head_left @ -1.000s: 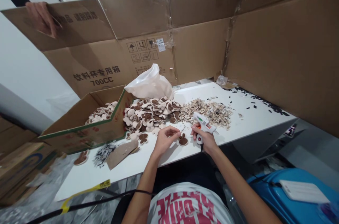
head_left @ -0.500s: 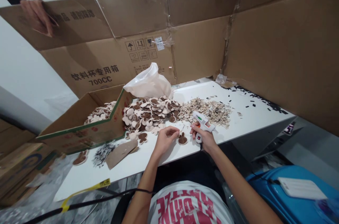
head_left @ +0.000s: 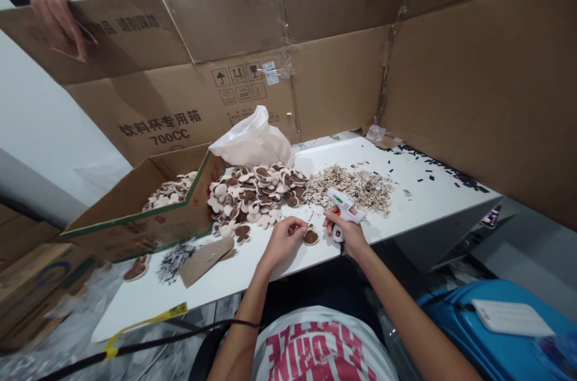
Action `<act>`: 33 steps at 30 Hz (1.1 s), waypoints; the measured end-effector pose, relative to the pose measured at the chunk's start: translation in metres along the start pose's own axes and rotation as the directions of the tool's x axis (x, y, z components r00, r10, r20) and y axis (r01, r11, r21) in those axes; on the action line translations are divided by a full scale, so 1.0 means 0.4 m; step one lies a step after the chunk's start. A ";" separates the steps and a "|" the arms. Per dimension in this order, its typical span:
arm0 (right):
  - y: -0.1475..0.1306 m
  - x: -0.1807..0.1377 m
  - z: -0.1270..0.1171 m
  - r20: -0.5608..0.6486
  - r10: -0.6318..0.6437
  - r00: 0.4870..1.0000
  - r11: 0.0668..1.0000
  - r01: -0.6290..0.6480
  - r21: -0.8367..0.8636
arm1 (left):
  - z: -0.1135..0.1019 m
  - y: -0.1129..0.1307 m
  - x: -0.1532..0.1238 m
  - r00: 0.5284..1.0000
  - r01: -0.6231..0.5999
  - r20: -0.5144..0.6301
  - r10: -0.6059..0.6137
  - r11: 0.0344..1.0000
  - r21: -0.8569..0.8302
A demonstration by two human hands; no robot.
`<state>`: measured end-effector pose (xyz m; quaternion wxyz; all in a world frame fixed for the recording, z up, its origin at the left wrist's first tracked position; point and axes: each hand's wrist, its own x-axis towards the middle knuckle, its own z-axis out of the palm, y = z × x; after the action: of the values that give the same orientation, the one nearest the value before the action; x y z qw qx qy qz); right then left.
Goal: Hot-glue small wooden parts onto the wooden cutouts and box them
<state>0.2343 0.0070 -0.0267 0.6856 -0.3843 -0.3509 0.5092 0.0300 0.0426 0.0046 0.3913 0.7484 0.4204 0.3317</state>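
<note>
My right hand (head_left: 349,234) is wrapped round a white glue gun (head_left: 343,202) with a green mark and a red switch. Between my hands, a small brown felt piece with a pale edge (head_left: 311,237) lies flat near the table's front edge. My left hand (head_left: 285,241) is closed in a pinch at the left of its top; whatever is between the fingertips is too small to make out. Beyond my hands lie a heap of brown and cream felt pieces (head_left: 252,192) and a pile of thin beige strips (head_left: 349,185).
A cardboard box (head_left: 135,222) of felt pieces stands at the left, beside a white bag (head_left: 255,140). Grey-black strips (head_left: 174,262) and a cardboard scrap (head_left: 207,259) lie in front. Black bits (head_left: 444,167) are scattered at right. Another person's hand (head_left: 61,26) grips the cardboard wall (head_left: 338,80).
My left fingertips have moved slightly right and down, closer to the top of the brown felt piece. My right hand keeps the glue gun in nearly the same place.
</note>
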 end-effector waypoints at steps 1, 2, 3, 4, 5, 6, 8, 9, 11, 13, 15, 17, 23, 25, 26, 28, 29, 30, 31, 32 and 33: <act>0.000 0.000 0.000 0.000 -0.001 1.000 1.000 0.001 -0.004 | 0.001 -0.001 -0.001 1.000 0.004 0.006 -0.004 1.000 -0.014; -0.001 0.000 0.000 -0.002 -0.003 1.000 1.000 0.003 -0.007 | 0.002 -0.002 -0.001 1.000 0.008 0.012 -0.008 1.000 -0.026; -0.001 0.000 0.000 -0.002 -0.005 1.000 1.000 0.005 -0.008 | 0.003 -0.004 -0.001 1.000 0.012 0.016 -0.012 0.999 -0.034; -0.001 -0.001 0.000 -0.003 -0.007 1.000 1.000 0.007 -0.007 | 0.004 -0.005 -0.001 1.000 0.015 0.019 -0.015 0.999 -0.037; -0.001 -0.001 0.001 -0.003 -0.009 1.000 1.000 0.009 -0.006 | 0.004 -0.005 -0.001 1.000 0.017 0.019 -0.016 0.999 -0.038; 0.000 0.000 0.001 -0.004 -0.009 1.000 1.000 0.009 -0.004 | 0.005 -0.006 -0.001 1.000 0.016 0.017 -0.015 0.999 -0.040; 0.001 0.001 0.000 -0.006 -0.009 1.000 1.000 0.009 -0.004 | 0.006 -0.008 0.000 1.000 0.012 0.011 -0.012 0.999 -0.049; 0.002 0.001 -0.001 -0.006 -0.008 1.000 1.000 0.008 -0.007 | 0.006 -0.008 0.001 1.000 0.011 0.008 -0.011 0.998 -0.055; 0.003 0.002 -0.002 -0.006 -0.003 1.000 1.000 0.003 -0.012 | 0.007 -0.010 0.002 1.000 0.013 0.008 -0.012 0.998 -0.060; 0.003 0.002 -0.003 -0.005 0.000 1.000 1.000 0.000 -0.014 | 0.007 -0.013 0.002 1.000 0.013 0.008 -0.013 0.998 -0.056; 0.003 0.001 -0.003 -0.007 -0.001 1.000 1.000 0.001 -0.012 | 0.007 -0.016 0.002 1.000 0.011 0.011 -0.010 0.999 -0.046; 0.002 0.001 -0.002 -0.009 -0.006 1.000 1.000 0.006 -0.012 | 0.007 -0.020 0.002 1.000 0.011 0.018 -0.011 0.999 -0.038; 0.003 0.001 -0.003 -0.017 -0.008 1.000 1.000 0.008 -0.023 | 0.006 -0.015 0.000 1.000 -0.006 0.019 0.006 1.000 -0.021; 0.004 0.002 -0.004 -0.013 -0.013 1.000 1.000 0.013 -0.024 | 0.006 -0.009 -0.001 1.000 -0.009 0.014 0.009 1.000 -0.003; 0.004 0.002 -0.004 -0.010 -0.014 1.000 1.000 0.014 -0.024 | 0.006 -0.006 -0.002 1.000 -0.011 0.010 0.011 1.000 0.004; 0.004 0.001 -0.004 -0.006 -0.012 1.000 1.000 0.012 -0.021 | 0.005 0.002 -0.005 1.000 -0.020 -0.012 0.021 0.999 0.027; 0.004 0.001 -0.003 -0.007 -0.010 1.000 1.000 0.010 -0.018 | 0.004 0.007 -0.008 0.999 -0.031 -0.030 0.033 0.998 0.050; 0.004 0.001 -0.003 -0.009 -0.008 1.000 1.000 0.008 -0.015 | 0.003 0.012 -0.011 0.997 -0.049 -0.048 0.053 0.995 0.085; 0.004 0.001 -0.003 -0.009 -0.008 1.000 1.000 0.008 -0.011 | 0.001 0.018 -0.015 0.995 -0.074 -0.061 0.082 0.989 0.127; 0.004 0.001 -0.003 -0.007 -0.009 1.000 1.000 0.009 -0.009 | -0.001 0.025 -0.020 0.991 -0.109 -0.060 0.121 0.979 0.170; 0.004 0.001 -0.003 -0.005 -0.011 1.000 1.000 0.011 -0.008 | -0.003 0.032 -0.026 0.985 -0.153 -0.045 0.166 0.966 0.207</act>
<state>0.2348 0.0074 -0.0286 0.6878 -0.3861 -0.3532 0.5030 0.0296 0.0294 0.0146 0.2716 0.8051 0.4025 0.3406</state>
